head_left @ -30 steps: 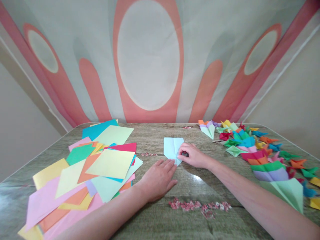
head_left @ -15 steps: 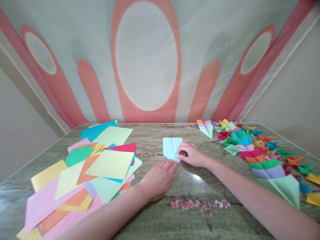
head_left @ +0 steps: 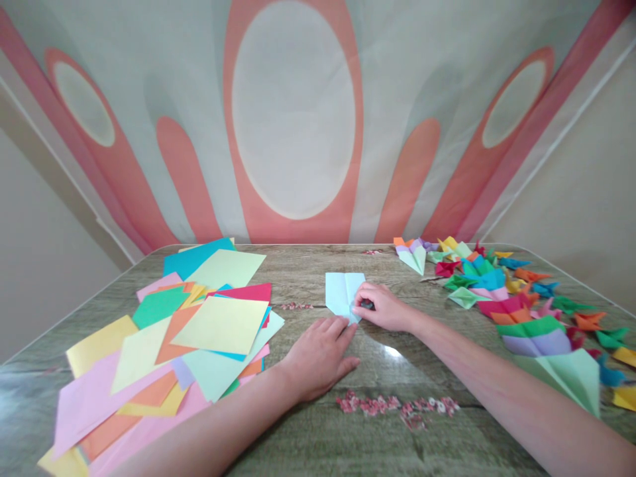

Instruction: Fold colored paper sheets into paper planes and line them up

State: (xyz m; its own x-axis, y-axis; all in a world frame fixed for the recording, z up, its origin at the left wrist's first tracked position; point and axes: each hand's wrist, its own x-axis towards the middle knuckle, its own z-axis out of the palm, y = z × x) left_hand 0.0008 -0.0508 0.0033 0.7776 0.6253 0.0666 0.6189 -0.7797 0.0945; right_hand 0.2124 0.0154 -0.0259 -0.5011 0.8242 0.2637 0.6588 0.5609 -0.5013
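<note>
A light blue sheet of paper point(head_left: 340, 288) lies on the table in front of me, with a crease down its middle and its lower left corner folded in. My right hand point(head_left: 380, 306) is closed at the sheet's lower right side, its fingertips pinched together on the paper and covering that corner. Flat and palm down, my left hand point(head_left: 322, 354) rests on the table, its fingertips on the sheet's near edge and its thumb spread to the right.
Loose coloured paper sheets point(head_left: 218, 324) overlap in a pile on the left. Along the right stand folded paper planes point(head_left: 559, 371) and small folded paper figures point(head_left: 589, 321). The wood-look table point(head_left: 298, 450) bears pink flower prints. Behind it hangs a grey and pink cloth point(head_left: 293, 106).
My left thumb has spread out to the right, away from the fingers. My right hand stays at the sheet's lower right side. The whole view has shifted slightly.
</note>
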